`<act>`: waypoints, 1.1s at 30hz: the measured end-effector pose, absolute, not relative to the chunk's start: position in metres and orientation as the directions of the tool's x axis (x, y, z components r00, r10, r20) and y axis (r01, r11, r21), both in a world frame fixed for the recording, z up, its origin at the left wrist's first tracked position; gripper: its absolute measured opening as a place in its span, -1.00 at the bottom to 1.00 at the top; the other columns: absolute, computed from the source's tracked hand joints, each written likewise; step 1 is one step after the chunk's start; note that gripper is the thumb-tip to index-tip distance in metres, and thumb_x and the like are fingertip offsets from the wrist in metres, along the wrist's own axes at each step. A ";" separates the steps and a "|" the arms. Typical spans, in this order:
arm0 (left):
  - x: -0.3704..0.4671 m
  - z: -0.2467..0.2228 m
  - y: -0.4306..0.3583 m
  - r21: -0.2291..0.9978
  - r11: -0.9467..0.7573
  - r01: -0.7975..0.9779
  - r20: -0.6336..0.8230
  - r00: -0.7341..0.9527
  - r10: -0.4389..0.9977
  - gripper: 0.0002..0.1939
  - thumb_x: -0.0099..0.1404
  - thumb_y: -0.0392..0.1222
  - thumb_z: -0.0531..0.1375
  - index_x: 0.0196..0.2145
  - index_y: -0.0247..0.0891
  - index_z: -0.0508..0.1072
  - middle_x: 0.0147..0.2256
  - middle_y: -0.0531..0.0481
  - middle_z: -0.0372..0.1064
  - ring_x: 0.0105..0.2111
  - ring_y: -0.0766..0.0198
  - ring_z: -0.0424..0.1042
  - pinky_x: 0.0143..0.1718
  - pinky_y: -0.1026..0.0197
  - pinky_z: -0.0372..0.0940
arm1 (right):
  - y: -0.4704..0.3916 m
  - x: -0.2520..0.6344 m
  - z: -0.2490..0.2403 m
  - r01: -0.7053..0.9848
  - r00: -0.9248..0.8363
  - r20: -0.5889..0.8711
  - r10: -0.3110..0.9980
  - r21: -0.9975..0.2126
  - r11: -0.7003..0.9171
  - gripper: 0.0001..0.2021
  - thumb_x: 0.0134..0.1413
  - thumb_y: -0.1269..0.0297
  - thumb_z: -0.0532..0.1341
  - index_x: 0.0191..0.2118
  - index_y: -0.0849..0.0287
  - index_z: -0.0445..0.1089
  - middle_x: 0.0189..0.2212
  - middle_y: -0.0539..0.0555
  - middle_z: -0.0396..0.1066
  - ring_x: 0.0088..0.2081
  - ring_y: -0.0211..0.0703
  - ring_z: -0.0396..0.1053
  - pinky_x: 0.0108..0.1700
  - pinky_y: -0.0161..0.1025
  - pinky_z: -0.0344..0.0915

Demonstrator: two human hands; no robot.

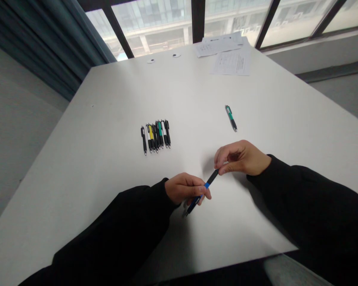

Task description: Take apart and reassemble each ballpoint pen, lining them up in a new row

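Both of my hands are on one blue pen (212, 177) with a black grip, held slantwise above the table. My left hand (188, 188) is closed around its middle, and the clip end sticks out below toward me. With thumb and fingertips my right hand (238, 158) pinches the tip end, so the tip itself is hidden. A green pen (230, 118) with a black grip lies apart, beyond my right hand. To the left, a row of several pens (156, 136) in black, white, yellow and green lies side by side, tips toward me.
The white table (116, 95) reaches back to the windows, and its front edge runs below my hands. Printed papers (231, 62) lie at the far right. Two small white pieces with dark spots (176, 55) are near the back edge. A dark curtain (47, 39) hangs at left.
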State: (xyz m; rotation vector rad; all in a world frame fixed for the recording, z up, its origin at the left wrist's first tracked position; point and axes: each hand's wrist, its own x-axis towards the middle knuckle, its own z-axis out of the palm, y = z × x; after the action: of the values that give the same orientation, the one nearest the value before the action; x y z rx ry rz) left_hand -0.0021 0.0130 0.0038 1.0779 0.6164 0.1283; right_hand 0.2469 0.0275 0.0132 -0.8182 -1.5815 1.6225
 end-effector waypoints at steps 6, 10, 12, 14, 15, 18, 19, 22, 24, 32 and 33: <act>-0.002 0.002 0.013 0.864 0.478 0.159 -0.367 0.850 0.379 -0.57 0.23 0.08 0.23 -0.30 -0.45 0.54 -0.53 -0.03 0.36 -0.65 0.46 0.21 -0.61 0.37 0.11 | 0.027 0.246 0.011 -0.087 -0.514 0.038 0.857 -0.996 -0.008 -0.79 -0.27 0.38 0.49 -0.42 0.23 0.52 -0.42 0.07 0.54 -0.35 -0.18 0.50 -0.27 -0.23 0.47; -0.001 0.004 0.013 0.862 0.475 0.175 -0.377 0.848 0.372 -0.58 0.23 0.07 0.23 -0.31 -0.44 0.53 -0.53 -0.03 0.36 -0.65 0.46 0.21 -0.61 0.36 0.10 | 0.025 0.244 0.011 -0.051 -0.511 0.027 0.859 -0.999 0.001 -0.78 -0.25 0.33 0.49 -0.41 0.23 0.50 -0.46 0.06 0.54 -0.42 -0.20 0.48 -0.34 -0.27 0.43; 0.000 0.006 0.014 0.861 0.471 0.192 -0.393 0.840 0.374 -0.59 0.24 0.06 0.23 -0.31 -0.44 0.53 -0.53 -0.02 0.36 -0.66 0.47 0.20 -0.62 0.37 0.10 | 0.024 0.244 0.011 0.031 -0.505 0.008 0.863 -0.999 0.028 -0.80 -0.16 0.27 0.45 -0.42 0.24 0.48 -0.56 0.02 0.48 -0.55 -0.28 0.39 -0.47 -0.34 0.34; 0.000 0.007 0.014 0.862 0.465 0.199 -0.399 0.833 0.383 -0.60 0.24 0.05 0.22 -0.32 -0.43 0.53 -0.53 -0.01 0.35 -0.66 0.48 0.20 -0.63 0.38 0.10 | 0.024 0.243 0.012 0.148 -0.491 -0.003 0.871 -0.986 0.080 -0.78 -0.04 0.19 0.38 -0.47 0.26 0.47 -0.66 -0.01 0.40 -0.63 -0.35 0.28 -0.56 -0.38 0.22; 0.000 0.007 0.014 0.864 0.463 0.197 -0.398 0.831 0.388 -0.61 0.24 0.05 0.22 -0.32 -0.43 0.53 -0.53 0.00 0.35 -0.67 0.48 0.19 -0.63 0.38 0.10 | 0.023 0.243 0.013 0.189 -0.485 0.000 0.874 -0.976 0.105 -0.74 0.03 0.15 0.34 -0.47 0.27 0.47 -0.67 -0.01 0.38 -0.64 -0.36 0.25 -0.58 -0.38 0.19; 0.000 0.007 0.014 0.867 0.460 0.192 -0.396 0.825 0.403 -0.61 0.24 0.05 0.22 -0.33 -0.42 0.52 -0.54 0.00 0.34 -0.66 0.48 0.19 -0.62 0.38 0.10 | 0.023 0.243 0.015 0.145 -0.515 0.018 0.857 -0.983 0.108 -0.68 0.11 0.06 0.25 -0.33 0.28 0.47 -0.57 0.04 0.41 -0.57 -0.31 0.29 -0.52 -0.35 0.24; 0.000 0.007 0.014 0.867 0.460 0.192 -0.398 0.823 0.406 -0.61 0.24 0.05 0.22 -0.33 -0.42 0.52 -0.54 0.00 0.34 -0.66 0.48 0.19 -0.63 0.38 0.10 | 0.023 0.244 0.016 0.105 -0.533 0.021 0.846 -0.990 0.090 -0.68 0.10 0.05 0.25 -0.30 0.27 0.45 -0.54 0.04 0.41 -0.54 -0.30 0.30 -0.50 -0.34 0.25; 0.001 0.007 0.014 0.865 0.460 0.199 -0.404 0.820 0.404 -0.62 0.24 0.04 0.22 -0.34 -0.42 0.52 -0.55 0.00 0.34 -0.67 0.48 0.19 -0.64 0.38 0.08 | 0.024 0.245 0.017 0.146 -0.560 -0.015 0.829 -0.986 0.080 -0.69 0.07 0.08 0.28 -0.45 0.25 0.37 -0.61 -0.02 0.33 -0.58 -0.33 0.23 -0.52 -0.35 0.19; 0.001 0.008 0.014 0.864 0.462 0.199 -0.404 0.822 0.402 -0.62 0.24 0.04 0.23 -0.35 -0.42 0.52 -0.55 0.00 0.34 -0.67 0.48 0.19 -0.64 0.38 0.08 | 0.024 0.246 0.017 0.257 -0.561 -0.044 0.827 -0.959 0.123 -0.59 0.16 0.06 0.21 -0.58 0.25 0.31 -0.71 -0.05 0.24 -0.64 -0.37 0.14 -0.55 -0.36 0.10; 0.001 0.009 0.013 0.867 0.453 0.206 -0.406 0.820 0.404 -0.62 0.24 0.04 0.22 -0.36 -0.42 0.51 -0.54 0.00 0.35 -0.67 0.48 0.18 -0.64 0.38 0.07 | 0.022 0.243 0.019 0.290 -0.586 0.012 0.810 -0.931 0.223 -0.58 0.18 0.03 0.17 -0.57 0.25 0.30 -0.70 -0.07 0.21 -0.63 -0.37 0.10 -0.55 -0.35 0.05; 0.001 0.009 0.013 0.867 0.452 0.209 -0.408 0.819 0.404 -0.62 0.24 0.04 0.22 -0.36 -0.42 0.51 -0.54 0.00 0.35 -0.66 0.48 0.19 -0.64 0.38 0.07 | 0.022 0.243 0.019 0.327 -0.581 0.001 0.814 -0.916 0.234 -0.52 0.23 0.02 0.11 -0.61 0.24 0.28 -0.73 -0.07 0.18 -0.66 -0.37 0.08 -0.56 -0.35 0.04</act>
State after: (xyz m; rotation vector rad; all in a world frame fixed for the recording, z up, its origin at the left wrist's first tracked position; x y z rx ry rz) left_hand 0.0013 0.0134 0.0085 1.1156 0.6319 0.1307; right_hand 0.2428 0.0222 0.0189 -1.0429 -2.0264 1.3228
